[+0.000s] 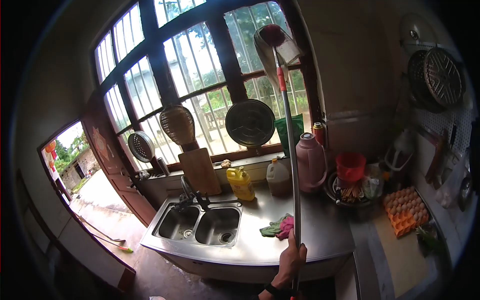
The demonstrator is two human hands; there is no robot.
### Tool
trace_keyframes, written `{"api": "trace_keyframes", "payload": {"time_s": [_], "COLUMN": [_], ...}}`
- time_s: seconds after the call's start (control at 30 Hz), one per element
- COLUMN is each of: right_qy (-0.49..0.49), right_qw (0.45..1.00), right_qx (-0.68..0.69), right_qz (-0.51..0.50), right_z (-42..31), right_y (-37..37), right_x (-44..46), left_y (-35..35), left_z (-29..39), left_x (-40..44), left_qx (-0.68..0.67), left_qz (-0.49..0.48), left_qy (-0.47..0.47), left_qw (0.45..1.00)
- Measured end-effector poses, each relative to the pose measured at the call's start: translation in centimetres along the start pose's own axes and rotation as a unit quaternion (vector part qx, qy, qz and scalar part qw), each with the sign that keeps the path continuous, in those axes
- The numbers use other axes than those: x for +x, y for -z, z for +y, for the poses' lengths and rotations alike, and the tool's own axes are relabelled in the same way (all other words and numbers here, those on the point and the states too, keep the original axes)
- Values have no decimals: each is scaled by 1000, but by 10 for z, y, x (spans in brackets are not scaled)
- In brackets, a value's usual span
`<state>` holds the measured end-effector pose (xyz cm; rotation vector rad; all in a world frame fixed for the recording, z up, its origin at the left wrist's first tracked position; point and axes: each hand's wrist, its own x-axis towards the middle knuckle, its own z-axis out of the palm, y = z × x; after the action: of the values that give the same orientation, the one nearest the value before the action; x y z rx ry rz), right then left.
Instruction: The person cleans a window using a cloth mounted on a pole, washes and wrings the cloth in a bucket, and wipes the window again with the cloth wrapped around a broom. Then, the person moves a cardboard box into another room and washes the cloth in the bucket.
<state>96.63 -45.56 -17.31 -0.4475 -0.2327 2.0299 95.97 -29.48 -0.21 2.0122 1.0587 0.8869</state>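
Observation:
My left hand (290,259), with a dark band at the wrist, is closed round the silver pole of a long-handled mop (289,135). The pole rises nearly upright and has a red collar near its upper part. At the top, a pale cloth (287,51) hangs about the dark red head, in front of the upper right window panes; contact with the glass cannot be judged. Just left of the pole, a green and pink rag (278,227) lies crumpled on the steel counter (260,250). My right hand is out of view.
A double sink (217,227) is on the left of the counter. Along the window stand a cutting board (200,171), yellow jug (241,184), cloudy jug (277,177) and pink thermos (311,162). Right are a red basin (350,166) and an egg tray (406,210).

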Motion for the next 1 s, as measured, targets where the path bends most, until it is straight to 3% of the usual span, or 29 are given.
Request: {"api": "trace_keyframes", "payload": {"time_s": [0.27, 0.37, 0.5, 0.6, 0.63, 0.67, 0.8, 0.83, 0.9, 1.0], "right_qy": [-68, -92, -17, -42, -77, -50, 79, 101, 175, 213], "right_qw": [997, 995, 1000, 981, 968, 950, 917, 918, 880, 908], "right_qx": [24, 42, -13, -189, -237, -309, -390, -381, -442, -359], "right_qz": [23, -25, -9, -3, 17, 13, 8, 33, -23, -41], "right_z": [12, -1, 0, -14, 10, -9, -124, -154, -190, -205], "right_y": [-1, -12, -26, -45, 26, 12, -32, -81, -123, -173], "right_x": [-19, -11, 0, 2, 50, 60, 102, 91, 109, 131], "left_y": [4, 8, 26, 47, 57, 66, 85, 86, 83, 80], "left_z": [-1, 0, -1, -16, -24, -31, -41, -48, -48, -44], "left_x": [-28, -14, -5, -14, -18, -23, -53, -63, -76, -78], "left_qx": [-16, -32, -24, 1, 6, 11, 41, 35, 20, 45], "left_qz": [68, 95, 92, 93, 82, 71, 61, 56, 69, 97], "left_qy": [30, 19, 35, 58, 75, 92, 100, 101, 82, 60], "left_qw": [997, 995, 995, 994, 994, 993, 992, 993, 994, 992]}}
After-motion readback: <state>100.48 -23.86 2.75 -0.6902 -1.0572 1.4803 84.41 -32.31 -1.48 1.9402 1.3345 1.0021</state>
